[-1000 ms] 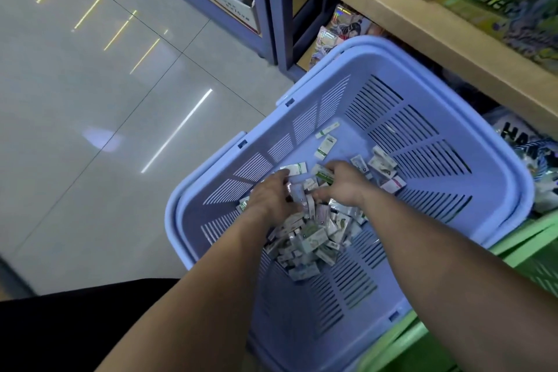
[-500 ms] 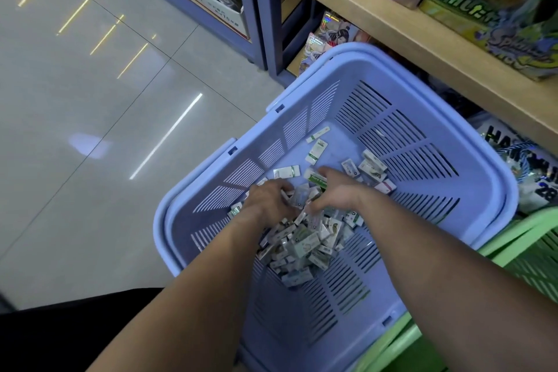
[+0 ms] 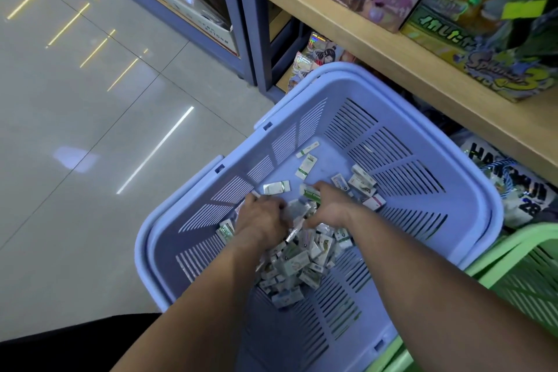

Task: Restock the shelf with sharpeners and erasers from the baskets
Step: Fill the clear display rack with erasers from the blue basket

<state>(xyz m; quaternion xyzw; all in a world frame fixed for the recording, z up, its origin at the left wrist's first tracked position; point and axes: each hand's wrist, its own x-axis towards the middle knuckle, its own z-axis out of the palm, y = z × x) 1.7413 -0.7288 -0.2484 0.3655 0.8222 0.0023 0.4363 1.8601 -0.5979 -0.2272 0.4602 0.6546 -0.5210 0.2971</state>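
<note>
Moved: not much tbh, both hands are still down in the pile and a touch closer together than a second ago, and the view has tipped up so more shelf shows.
Left hand [image 3: 262,217]: back of the hand up, over the middle of the blue basket [image 3: 143,248]. Fingers [image 3: 273,205] are curled down into the erasers [image 3: 296,263] and bunched round a clump of them. The tips are buried, so I can't tell how many.
Right hand [image 3: 332,208]: just beside the left one, same deal. Its fingers [image 3: 320,193] are hooked over a green-labelled eraser and the wrapped ones under it.
Erasers: small white-and-green packets, heaped on the blue basket's floor from under both hands back toward its near wall.
Stray erasers [image 3: 306,166]: a few lie loose on the blue basket's floor past the hands, toward its far corner. Another little bunch sits near its right wall.
Green basket [image 3: 513,238]: tucked against the blue basket's right rim, only partly in view.
Wooden shelf [image 3: 392,63]: runs past the blue basket's far right side, with game boxes [image 3: 483,48] standing on it.
Card packs [image 3: 314,57]: poking out just beyond the blue basket's far corner, lower than the shelf board.
Tiled floor [image 3: 90,130]: shiny, left of the blue basket.
</note>
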